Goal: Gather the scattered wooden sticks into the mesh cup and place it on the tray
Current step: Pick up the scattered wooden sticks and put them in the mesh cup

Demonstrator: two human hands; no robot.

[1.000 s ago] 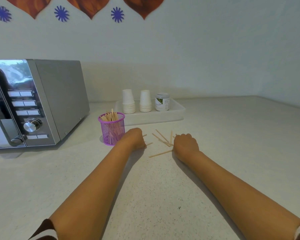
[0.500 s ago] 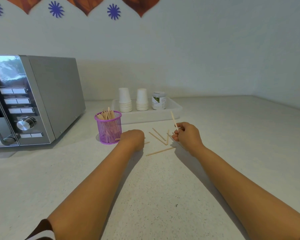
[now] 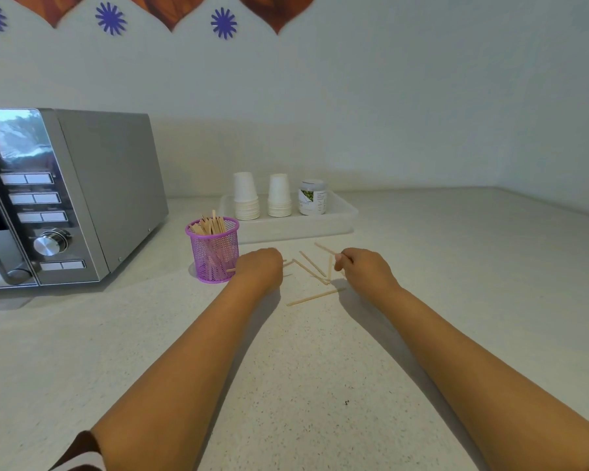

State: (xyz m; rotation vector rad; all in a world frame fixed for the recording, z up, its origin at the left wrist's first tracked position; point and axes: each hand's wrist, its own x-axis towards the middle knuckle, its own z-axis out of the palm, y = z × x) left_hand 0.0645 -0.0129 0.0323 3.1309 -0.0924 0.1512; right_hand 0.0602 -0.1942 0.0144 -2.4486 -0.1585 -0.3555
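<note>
A purple mesh cup (image 3: 212, 253) with several wooden sticks standing in it sits on the counter beside the microwave. My left hand (image 3: 259, 266) is a fist just right of the cup, with stick ends poking out on both sides of it. My right hand (image 3: 366, 268) pinches one wooden stick (image 3: 324, 248) that points up and to the left, just above the counter. Several loose sticks (image 3: 312, 266) lie between my hands, and a longer one (image 3: 312, 297) lies nearer to me. The white tray (image 3: 349, 212) stands behind them.
On the tray stand two stacks of white paper cups (image 3: 245, 198) and a small white jar (image 3: 312, 197). A silver microwave (image 3: 82, 198) fills the left side. The speckled counter (image 3: 456, 266) stretches to the right, up to the wall corner.
My right hand lifted one stick off the counter, held it upright, then lowered and tilted it to the left. My left hand stayed beside the cup.
</note>
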